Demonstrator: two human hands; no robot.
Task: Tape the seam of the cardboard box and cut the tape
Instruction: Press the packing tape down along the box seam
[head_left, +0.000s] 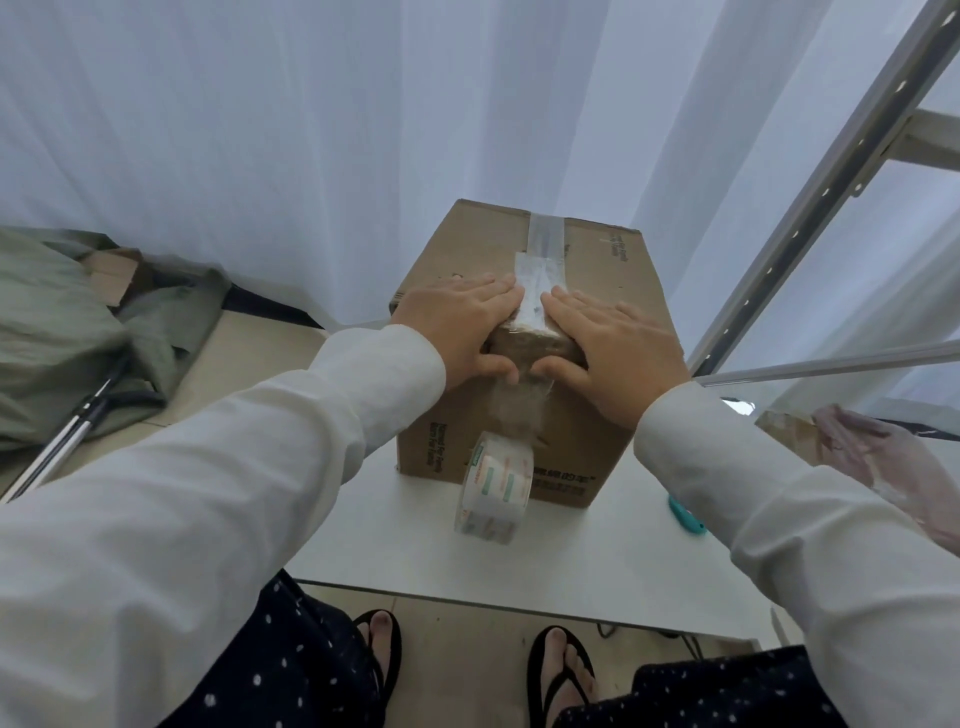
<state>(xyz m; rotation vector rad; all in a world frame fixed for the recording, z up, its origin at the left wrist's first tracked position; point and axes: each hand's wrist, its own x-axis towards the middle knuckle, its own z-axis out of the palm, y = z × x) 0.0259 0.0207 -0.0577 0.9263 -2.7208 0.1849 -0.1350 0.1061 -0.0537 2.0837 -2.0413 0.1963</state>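
Observation:
A brown cardboard box (613, 291) stands on a white table (597, 551). Clear tape (540, 254) runs along its top seam and down over the near edge. My left hand (457, 327) and my right hand (613, 353) lie flat on the box top, one on each side of the tape, fingers spread, thumbs hooked over the near edge onto the tape. The tape roll (496, 486) hangs from the strip against the box's front face, its lower end near the table. A teal cutter (685, 517) lies on the table to the right, partly hidden by my right sleeve.
White curtains hang behind the table. A green cloth heap (67, 332) and a metal pole (67, 436) lie on the floor at the left. A metal frame (831, 197) rises at the right. Clear plastic (872, 457) lies at the table's right edge.

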